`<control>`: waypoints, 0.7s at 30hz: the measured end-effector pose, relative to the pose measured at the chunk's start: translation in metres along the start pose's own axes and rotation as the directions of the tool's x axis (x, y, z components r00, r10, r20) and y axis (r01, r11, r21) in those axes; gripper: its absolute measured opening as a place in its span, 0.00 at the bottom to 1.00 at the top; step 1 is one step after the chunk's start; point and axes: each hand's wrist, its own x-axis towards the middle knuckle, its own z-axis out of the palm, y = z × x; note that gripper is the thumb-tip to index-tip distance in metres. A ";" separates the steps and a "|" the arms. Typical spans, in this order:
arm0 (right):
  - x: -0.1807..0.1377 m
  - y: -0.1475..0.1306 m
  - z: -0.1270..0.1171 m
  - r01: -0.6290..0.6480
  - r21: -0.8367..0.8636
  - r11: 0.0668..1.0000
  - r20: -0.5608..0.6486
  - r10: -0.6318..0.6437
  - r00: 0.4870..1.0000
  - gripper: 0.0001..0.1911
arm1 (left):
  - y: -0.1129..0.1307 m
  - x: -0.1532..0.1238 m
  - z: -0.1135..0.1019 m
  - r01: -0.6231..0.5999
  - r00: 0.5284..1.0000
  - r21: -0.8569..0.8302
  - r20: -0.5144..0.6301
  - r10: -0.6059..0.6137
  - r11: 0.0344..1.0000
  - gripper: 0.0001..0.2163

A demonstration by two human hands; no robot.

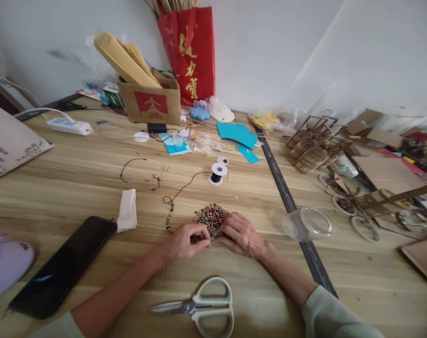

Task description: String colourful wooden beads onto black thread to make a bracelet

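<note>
A heap of small multicoloured beads (211, 217) lies on the wooden table, with both hands at its near edge. My left hand (187, 241) is closed, its thumb and forefinger pinched together. Running up to that hand is a black cord strung with beads (169, 217), which seems held there; its tip is too small to see. My right hand (242, 234) rests on the right side of the heap, fingers curled together, and what the fingertips hold is hidden. Behind the heap, a white spool of black cord (216, 174) stands upright, its cord leading to the beaded strand.
Scissors (195, 306) lie nearest me, left of them a black phone (63, 265) and a folded white tissue (127, 211). A clear jar (308, 224) is on its side at right. Farther back are blue sheets (237, 134), a cardboard box (151, 105) and woven baskets (310, 145).
</note>
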 end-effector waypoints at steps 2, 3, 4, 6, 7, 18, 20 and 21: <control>0.000 0.000 0.000 0.017 0.018 1.000 0.000 -0.017 1.000 0.07 | -0.002 0.000 0.001 -0.030 0.999 0.060 -0.008 0.031 0.998 0.05; 0.000 0.000 0.000 0.027 0.024 0.999 -0.004 -0.027 1.000 0.07 | -0.004 0.000 0.001 -0.044 0.999 0.087 -0.016 0.045 0.995 0.05; 0.000 -0.001 0.000 0.037 0.027 0.999 -0.008 -0.037 0.999 0.06 | -0.004 0.000 0.002 -0.056 0.998 0.109 -0.025 0.059 0.992 0.05; 0.001 -0.001 0.001 0.048 0.024 0.999 -0.016 -0.048 0.999 0.06 | -0.005 0.000 0.002 -0.080 0.995 0.140 -0.042 0.086 0.987 0.05; 0.001 -0.002 0.001 0.050 0.018 0.999 -0.017 -0.050 0.999 0.07 | -0.005 0.000 0.002 -0.090 0.994 0.147 -0.046 0.098 0.985 0.05; 0.004 -0.005 -0.001 0.052 0.020 0.998 0.015 -0.052 0.999 0.08 | -0.004 -0.001 0.002 -0.118 0.991 0.178 -0.037 0.127 0.977 0.05; 0.003 -0.004 0.000 0.051 0.026 0.998 0.009 -0.051 0.999 0.08 | -0.004 -0.001 0.003 -0.111 0.992 0.177 -0.040 0.119 0.978 0.05; 0.003 -0.004 0.000 0.050 0.030 0.998 0.003 -0.050 0.999 0.08 | -0.005 -0.001 0.003 -0.107 0.992 0.177 -0.042 0.116 0.979 0.05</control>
